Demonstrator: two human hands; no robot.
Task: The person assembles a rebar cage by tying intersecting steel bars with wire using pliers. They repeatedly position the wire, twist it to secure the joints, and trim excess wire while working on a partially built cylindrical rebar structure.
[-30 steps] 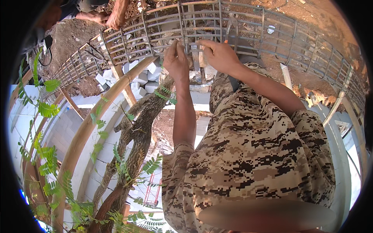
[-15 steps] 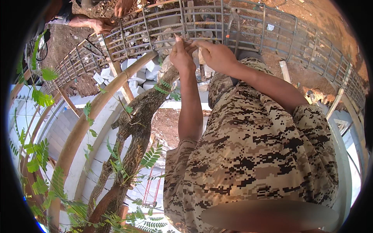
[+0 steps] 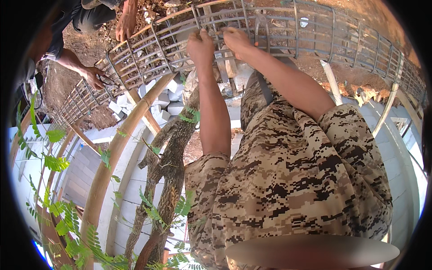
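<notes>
A long cage of steel reinforcing bars (image 3: 279, 36) curves across the top of the view, with ties and stirrups along it. Both of my hands are up at its bars. My left hand (image 3: 200, 45) is closed, its fingers curled at a stirrup; what they pinch is too small to make out. Just to its right, my right hand (image 3: 236, 42) is also closed, fingertips bent in at the bars, and whatever they grip is hidden. Beside the right hand a pair of pincers (image 3: 261, 20) hangs on the cage, a bit of orange showing on a handle.
Another person's hand (image 3: 93, 77) touches the cage at left; that person's other hand (image 3: 126, 26) hangs above it. A tree trunk (image 3: 173, 139) with leafy twigs and a curved wooden pole (image 3: 110, 157) rise left of me. Pale stone blocks (image 3: 164, 101) lie behind.
Both my hands have moved up and slightly left, from in front of the cage onto its bars. The other person's nearer hand has shifted left and down along the cage.
</notes>
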